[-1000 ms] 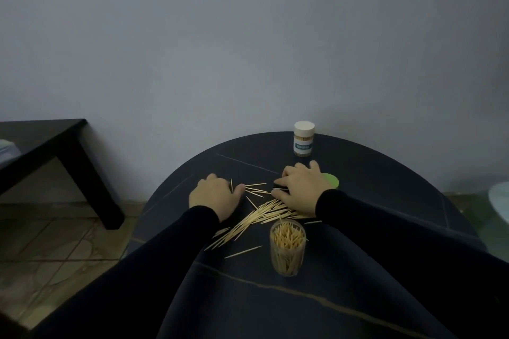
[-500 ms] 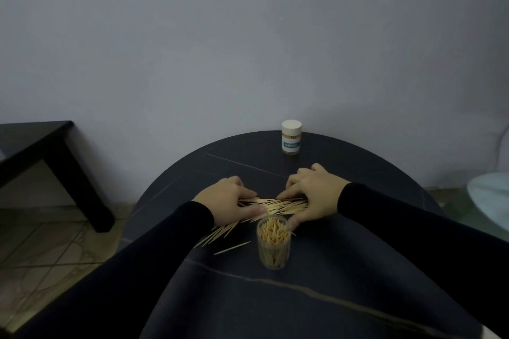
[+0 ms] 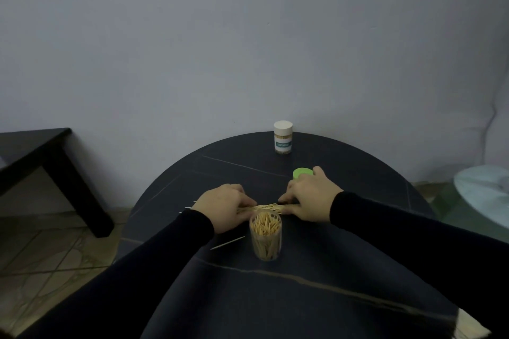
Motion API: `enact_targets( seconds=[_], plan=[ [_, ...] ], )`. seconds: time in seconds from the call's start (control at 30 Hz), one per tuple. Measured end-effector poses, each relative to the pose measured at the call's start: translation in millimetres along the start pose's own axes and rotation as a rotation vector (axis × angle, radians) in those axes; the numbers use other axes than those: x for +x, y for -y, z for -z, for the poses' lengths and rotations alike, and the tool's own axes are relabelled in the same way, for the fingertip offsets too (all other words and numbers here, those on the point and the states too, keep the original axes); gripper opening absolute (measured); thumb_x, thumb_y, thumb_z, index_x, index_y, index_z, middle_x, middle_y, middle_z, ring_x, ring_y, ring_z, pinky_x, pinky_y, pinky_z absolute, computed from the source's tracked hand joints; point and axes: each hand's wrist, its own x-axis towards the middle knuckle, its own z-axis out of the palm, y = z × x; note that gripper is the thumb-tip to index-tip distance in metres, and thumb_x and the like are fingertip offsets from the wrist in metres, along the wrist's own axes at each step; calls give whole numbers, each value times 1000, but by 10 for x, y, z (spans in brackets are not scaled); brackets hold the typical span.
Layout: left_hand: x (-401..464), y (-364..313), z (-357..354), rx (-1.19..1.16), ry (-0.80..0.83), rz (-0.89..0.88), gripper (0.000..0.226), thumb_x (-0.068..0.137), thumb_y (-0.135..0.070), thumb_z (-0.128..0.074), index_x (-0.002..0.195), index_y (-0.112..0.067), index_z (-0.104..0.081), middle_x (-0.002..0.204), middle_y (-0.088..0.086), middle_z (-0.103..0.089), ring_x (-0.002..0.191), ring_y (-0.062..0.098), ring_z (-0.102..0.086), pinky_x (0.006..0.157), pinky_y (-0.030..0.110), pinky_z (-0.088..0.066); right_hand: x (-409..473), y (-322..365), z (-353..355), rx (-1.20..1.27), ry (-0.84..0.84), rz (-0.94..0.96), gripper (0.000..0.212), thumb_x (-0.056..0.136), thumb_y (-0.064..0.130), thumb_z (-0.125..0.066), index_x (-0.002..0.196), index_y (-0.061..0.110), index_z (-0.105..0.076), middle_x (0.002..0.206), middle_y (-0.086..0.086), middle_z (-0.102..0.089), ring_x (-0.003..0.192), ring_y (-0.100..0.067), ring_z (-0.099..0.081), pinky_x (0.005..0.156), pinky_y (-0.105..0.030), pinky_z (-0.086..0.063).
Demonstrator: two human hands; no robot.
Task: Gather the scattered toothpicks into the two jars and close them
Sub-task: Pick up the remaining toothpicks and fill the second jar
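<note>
A bundle of toothpicks [image 3: 264,208] lies on the round dark table [image 3: 358,168], squeezed between my two hands. My left hand [image 3: 223,208] curls round the bundle's left end and my right hand [image 3: 308,198] holds its right end. Just in front stands an open clear jar [image 3: 265,239], well filled with toothpicks. One loose toothpick [image 3: 227,243] lies left of that jar. A green lid [image 3: 301,172] lies behind my right hand. A second jar [image 3: 283,137] with a white cap stands shut at the table's far edge.
A low black side table [image 3: 41,151] stands to the left over a tiled floor [image 3: 41,256]. A pale round object [image 3: 482,187] sits at the right edge. A plain wall rises directly behind the round table.
My hands have drawn closer together, pressing the scattered toothpicks from a loose fan into one tight bundle behind the open jar. The green lid has come into sight behind my right hand.
</note>
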Motion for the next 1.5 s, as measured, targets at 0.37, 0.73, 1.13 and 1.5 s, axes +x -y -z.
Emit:
enact_targets(
  seconds=[0.37, 0.73, 1.13, 1.5],
  plan=[
    [26, -101, 53, 96, -20, -36, 33, 97, -47, -45, 123, -37, -62, 119, -9, -54, 110, 10, -49, 88, 31, -48, -109, -28, -166, 134, -183, -61, 29, 95, 50, -49, 118, 42, -64, 115, 17, -61, 108, -10, -46, 95, -37, -23],
    [2, -197, 154, 137, -64, -6, 26, 96, -41, -49, 110, -32, -69, 113, -9, -60, 103, 11, -57, 84, 30, -51, -55, 35, -78, -114, -78, -21, 29, 100, 43, -39, 115, 32, -62, 115, 5, -60, 110, -19, -50, 99, -45, -24],
    [-16, -72, 179, 85, -125, 56, 24, 97, -35, -48, 111, -27, -66, 112, -8, -58, 100, 10, -55, 81, 24, -44, -108, -36, 14, 25, -164, -61, 28, 99, 43, -44, 120, 38, -62, 113, 12, -61, 111, -12, -49, 103, -42, -22],
    [-34, -31, 174, -22, -129, 97, 24, 96, -35, -53, 112, -29, -69, 112, -12, -61, 98, 6, -55, 83, 22, -44, -112, -21, -22, 373, -202, -149, 29, 96, 43, -50, 118, 32, -65, 113, 15, -62, 109, -9, -50, 108, -39, -18]
  ],
)
